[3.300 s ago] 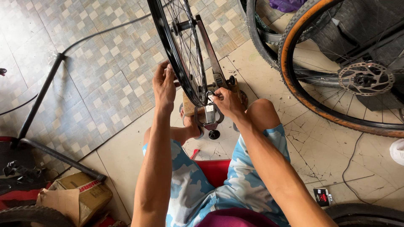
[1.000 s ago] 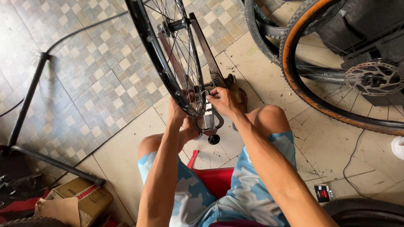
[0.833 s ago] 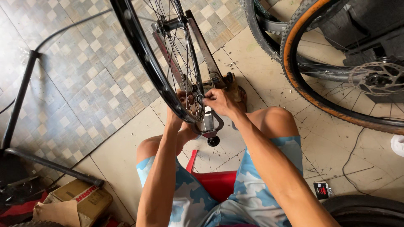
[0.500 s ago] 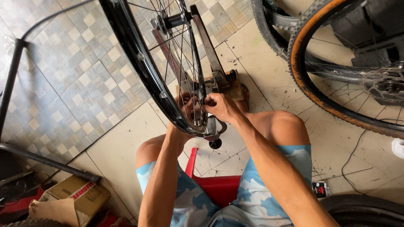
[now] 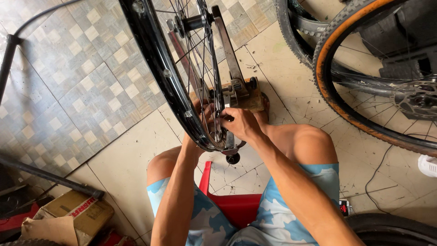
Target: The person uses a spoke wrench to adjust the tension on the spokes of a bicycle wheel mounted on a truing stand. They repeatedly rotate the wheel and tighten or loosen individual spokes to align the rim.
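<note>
My right hand [image 5: 239, 124] is closed in a pinch at the lower part of the bare wheel rim [image 5: 154, 68], its fingertips pressed together on something small among the spokes [image 5: 202, 59]; what they grip is too small to make out. My left hand [image 5: 200, 119] reaches up behind the rim on its far side, and the black rim hides most of it, so I cannot tell whether it is wide or closed. The two hands sit just beside each other with the rim between them.

The wheel stands upright in a metal truing stand [image 5: 230, 59], whose arms run up to the hub [image 5: 193, 22] near the top edge of the view. The stand's base [image 5: 246, 93] rests on the tiled floor [image 5: 68, 91] just beyond my knees. I sit on a red stool [image 5: 232, 207], with the wheel between my legs.

To my right, a bicycle wheel with a tan-walled tyre [image 5: 332, 95] leans near the floor's upper right corner. A cardboard box [image 5: 73, 216] lies at the lower left, beside a dark metal tube [image 5: 45, 175].
</note>
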